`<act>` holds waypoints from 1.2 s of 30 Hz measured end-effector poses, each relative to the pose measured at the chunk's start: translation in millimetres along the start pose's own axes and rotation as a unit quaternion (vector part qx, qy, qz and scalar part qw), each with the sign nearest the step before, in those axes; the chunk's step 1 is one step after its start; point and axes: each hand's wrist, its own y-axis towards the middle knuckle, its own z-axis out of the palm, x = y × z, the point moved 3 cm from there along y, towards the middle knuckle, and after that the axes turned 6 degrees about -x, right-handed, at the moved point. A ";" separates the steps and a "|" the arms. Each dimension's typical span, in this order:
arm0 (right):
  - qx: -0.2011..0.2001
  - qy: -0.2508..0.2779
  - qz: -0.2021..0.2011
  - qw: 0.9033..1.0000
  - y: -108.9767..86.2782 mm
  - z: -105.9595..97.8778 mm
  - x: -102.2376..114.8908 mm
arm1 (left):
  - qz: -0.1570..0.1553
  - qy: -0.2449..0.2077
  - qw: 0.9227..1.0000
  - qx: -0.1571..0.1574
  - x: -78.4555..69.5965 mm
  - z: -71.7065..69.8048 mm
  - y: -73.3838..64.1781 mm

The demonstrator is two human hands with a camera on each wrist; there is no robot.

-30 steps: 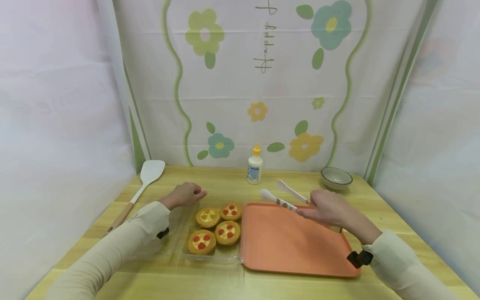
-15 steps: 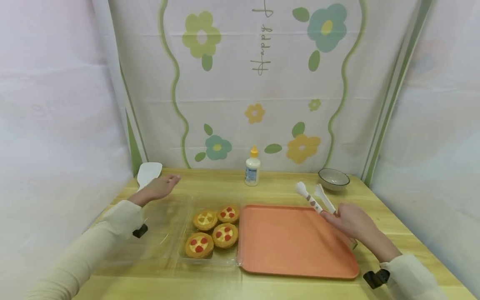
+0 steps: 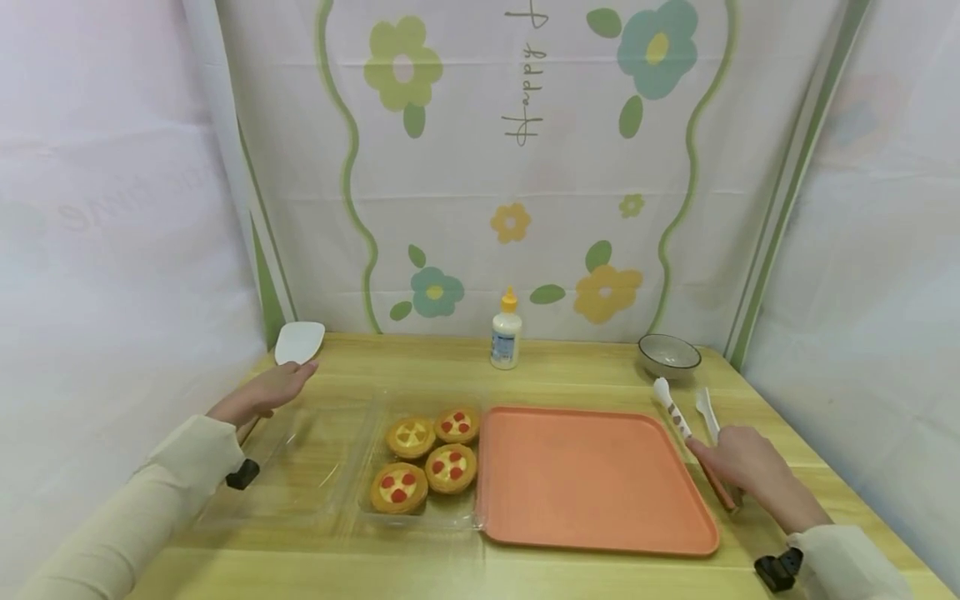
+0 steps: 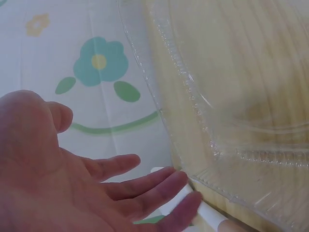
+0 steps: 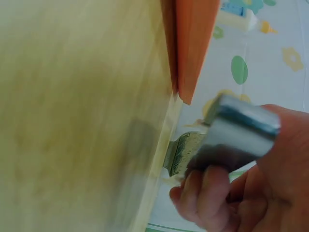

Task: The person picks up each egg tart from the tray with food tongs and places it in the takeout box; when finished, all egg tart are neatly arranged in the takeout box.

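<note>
My left hand [image 3: 262, 393] is over the white spatula [image 3: 300, 342] and the left part of the clear plastic box, its fingers extended and holding nothing. In the left wrist view, its fingertips are right by the box's clear lid [image 4: 217, 150]. Several small tarts [image 3: 423, 458] with red or yellow toppings sit in the box's right half. My right hand [image 3: 742, 462] grips a pair of tongs [image 3: 678, 421] with spread white arms and brown handles, just right of the orange tray [image 3: 592, 483]. In the right wrist view, the tongs' metal end [image 5: 241, 135] shows in that hand.
A white bottle [image 3: 506, 337] with a yellow cap stands at the back of the wooden table [image 3: 420, 575]. The grey bowl [image 3: 669, 357] is at the back right, beyond the tongs. Flower-patterned cloth [image 3: 465, 167] walls in the back and sides.
My left hand has moved left from beside the tarts to over the spatula. My right hand has carried the tongs right and nearer me, from above the tray to its right side.
</note>
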 end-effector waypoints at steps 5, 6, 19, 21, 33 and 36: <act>0.008 0.007 0.013 1.000 1.5 3.9 -6.3 | 0.049 0.091 0.992 -0.079 2.3 -9.2 1.8; 0.011 0.011 0.015 1.000 1.4 4.7 -7.2 | 0.049 0.099 0.990 -0.085 3.4 -10.7 1.7; -0.002 -0.022 -0.002 1.000 2.8 -15.5 15.5 | -0.047 0.040 0.998 -0.007 22.6 -11.6 -3.6; -0.050 -0.023 -0.045 0.997 6.2 -22.3 40.6 | -0.067 0.031 0.997 0.008 23.1 -8.6 -4.2; -0.001 0.078 -0.388 0.919 -9.0 5.3 208.3 | -0.081 -0.042 0.994 0.057 22.6 6.5 -9.8; 0.024 0.032 -0.439 0.897 -17.7 15.4 230.4 | -0.068 -0.060 0.993 0.075 20.7 3.0 -13.0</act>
